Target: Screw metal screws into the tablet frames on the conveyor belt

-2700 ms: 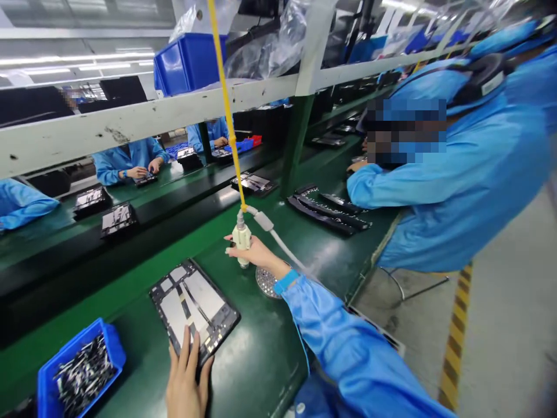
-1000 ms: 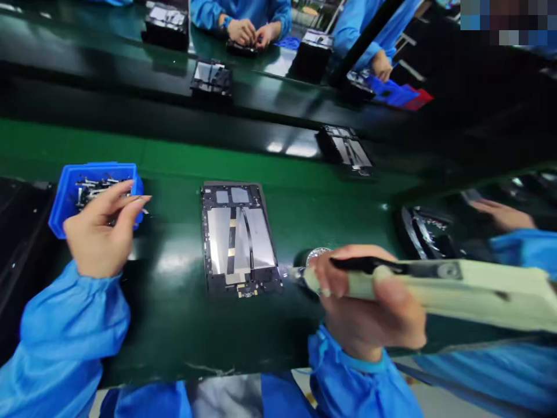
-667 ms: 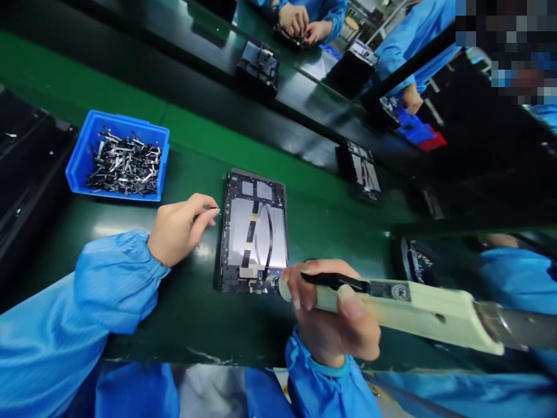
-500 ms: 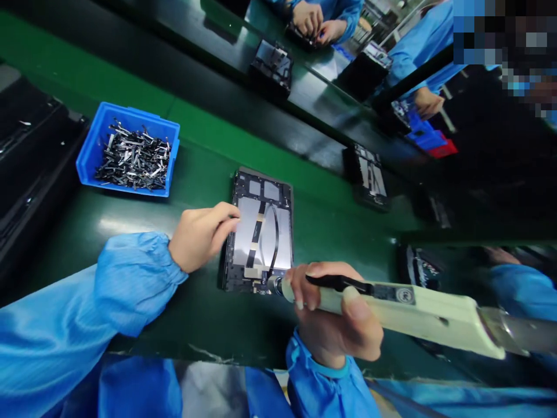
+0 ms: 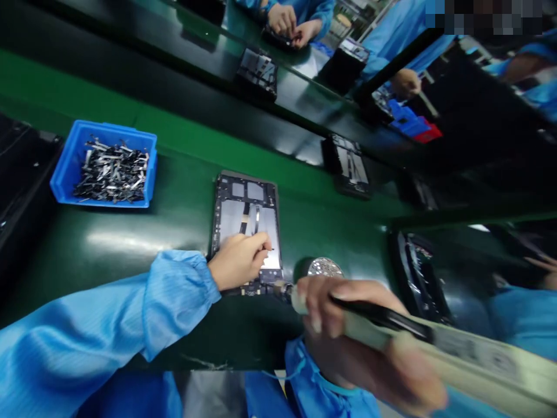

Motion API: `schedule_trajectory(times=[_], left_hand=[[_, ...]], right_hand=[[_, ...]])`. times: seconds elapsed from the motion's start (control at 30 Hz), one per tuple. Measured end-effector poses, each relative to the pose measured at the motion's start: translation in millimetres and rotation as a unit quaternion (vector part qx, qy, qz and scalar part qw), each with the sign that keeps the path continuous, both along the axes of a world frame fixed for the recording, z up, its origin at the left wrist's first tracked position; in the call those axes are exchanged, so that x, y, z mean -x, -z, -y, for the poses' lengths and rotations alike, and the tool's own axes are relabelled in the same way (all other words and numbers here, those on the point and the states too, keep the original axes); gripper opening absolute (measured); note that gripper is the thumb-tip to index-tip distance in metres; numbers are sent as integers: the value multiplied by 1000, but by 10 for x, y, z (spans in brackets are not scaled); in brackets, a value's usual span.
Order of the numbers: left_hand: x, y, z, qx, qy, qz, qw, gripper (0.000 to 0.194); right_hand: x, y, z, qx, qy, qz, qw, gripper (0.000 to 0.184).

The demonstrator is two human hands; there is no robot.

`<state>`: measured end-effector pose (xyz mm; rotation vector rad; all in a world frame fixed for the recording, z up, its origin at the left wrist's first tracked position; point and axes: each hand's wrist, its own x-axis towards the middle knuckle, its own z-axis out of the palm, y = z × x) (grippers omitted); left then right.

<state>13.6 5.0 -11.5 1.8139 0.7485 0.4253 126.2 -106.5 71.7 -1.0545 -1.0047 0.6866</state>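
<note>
A dark tablet frame (image 5: 243, 217) with silver panels and black ribbon strips lies flat on the green workbench (image 5: 183, 232). My left hand (image 5: 238, 261) rests over its lower part, pinching a tiny dark metal piece at the fingertips. My right hand (image 5: 348, 331) grips a cream electric screwdriver (image 5: 461, 348) whose metal tip is at the frame's lower edge. The hand hides part of the silver panel. A blue bin (image 5: 102, 165) of small metal parts sits to the left of the frame.
A round perforated metal dish (image 5: 325, 268) lies just above the screwdriver. Black frames (image 5: 418, 278) lie at the right, another frame (image 5: 347, 165) stands beyond, and a co-worker's hands (image 5: 282, 26) work at the far bench, near blue and red bins (image 5: 413, 125).
My left hand has moved from the frame's left edge onto its lower part. The view has shifted, and the round dish now shows beyond my right hand.
</note>
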Motion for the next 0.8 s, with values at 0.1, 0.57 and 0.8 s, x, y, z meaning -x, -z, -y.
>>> schedule_trajectory(times=[0.1,0.57,0.8], left_hand=[[72,14,-21,28,1,45,999,11],[169,-137,-178,35,-83,73,993,26],[176,-166,-188,48,-97,69,992,25]], right_hand=[[-338,-56,-11,-51,105,1,993,31],[-996,530,-160,-47,286,-115,950,29],[-1021,557,-189,-27,301,-103,948,28]])
